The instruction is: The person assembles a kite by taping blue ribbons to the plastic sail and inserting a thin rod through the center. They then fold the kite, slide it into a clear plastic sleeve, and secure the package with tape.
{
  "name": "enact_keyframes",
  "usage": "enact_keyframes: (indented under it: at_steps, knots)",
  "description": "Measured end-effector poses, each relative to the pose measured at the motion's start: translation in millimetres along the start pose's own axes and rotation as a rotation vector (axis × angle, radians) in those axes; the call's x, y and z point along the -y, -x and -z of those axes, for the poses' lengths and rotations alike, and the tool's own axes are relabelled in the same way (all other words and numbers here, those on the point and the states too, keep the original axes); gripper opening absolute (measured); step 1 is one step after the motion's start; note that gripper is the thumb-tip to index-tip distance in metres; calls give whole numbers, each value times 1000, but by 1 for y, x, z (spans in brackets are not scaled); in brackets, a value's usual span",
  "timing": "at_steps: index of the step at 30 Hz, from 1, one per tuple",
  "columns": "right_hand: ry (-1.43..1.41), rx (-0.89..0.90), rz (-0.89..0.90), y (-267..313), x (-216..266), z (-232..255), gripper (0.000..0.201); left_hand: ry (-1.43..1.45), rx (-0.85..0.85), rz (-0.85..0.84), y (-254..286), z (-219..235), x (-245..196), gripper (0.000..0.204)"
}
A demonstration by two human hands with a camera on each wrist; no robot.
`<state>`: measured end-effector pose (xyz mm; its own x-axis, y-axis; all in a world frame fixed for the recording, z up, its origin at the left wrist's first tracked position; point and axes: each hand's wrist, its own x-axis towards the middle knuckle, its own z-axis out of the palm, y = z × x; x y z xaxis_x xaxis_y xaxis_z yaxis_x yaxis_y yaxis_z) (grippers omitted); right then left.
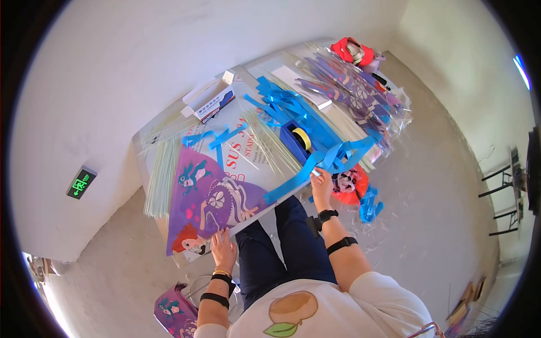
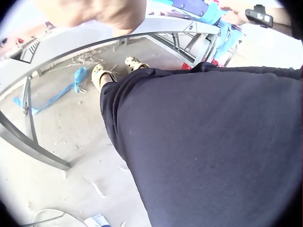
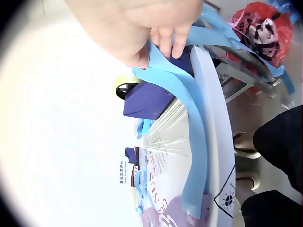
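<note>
A purple kite sheet (image 1: pixel 189 205) printed with a red-haired cartoon figure lies on the table's near left part. On its near edge rests my left hand (image 1: pixel 224 250), fingers extended. My right hand (image 1: pixel 322 188) pinches a blue ribbon (image 3: pixel 193 142) between thumb and fingers at the table's near right edge. From there the ribbon runs left along the edge, and its end overlaps the kite's right corner. Close beyond the right hand stands a dark blue tape dispenser (image 1: pixel 293 145) with a yellow roll. In the left wrist view the left hand (image 2: pixel 94 13) is only partly visible.
Thin pale rods (image 1: pixel 162 177) lie left of the kite, with more beside the dispenser. A heap of blue ribbons (image 1: pixel 293 104), an opened box (image 1: pixel 209 101) and plastic-wrapped printed sheets (image 1: pixel 360 96) occupy the far side. A red bag (image 1: pixel 352 186) is beyond the right edge.
</note>
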<state>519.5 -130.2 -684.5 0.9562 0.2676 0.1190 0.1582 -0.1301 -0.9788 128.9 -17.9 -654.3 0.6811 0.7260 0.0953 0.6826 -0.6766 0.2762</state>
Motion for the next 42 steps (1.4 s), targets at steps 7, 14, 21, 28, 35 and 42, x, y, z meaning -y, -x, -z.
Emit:
enact_keyframes:
  at_steps: [7, 14, 21, 28, 35, 42]
  knots:
    - [273, 40, 58, 14, 35, -11, 22, 29, -21, 3, 3, -2, 4, 58]
    - [294, 303, 78, 8, 15, -41, 60, 57, -24, -15, 5, 0, 6, 58]
    - [-468, 391, -225, -33, 99, 1, 62, -5, -20, 0, 9, -7, 10, 60]
    - [-897, 676, -372, -64, 156, 45, 61, -9, -26, 1, 12, -11, 12, 63]
    - [-944, 552, -341, -66, 113, 24, 56, 21, -4, 30, 12, -5, 8, 63]
    - [-1024, 513, -338, -74, 109, 40, 60, 23, 10, 43, 11, -8, 9, 65]
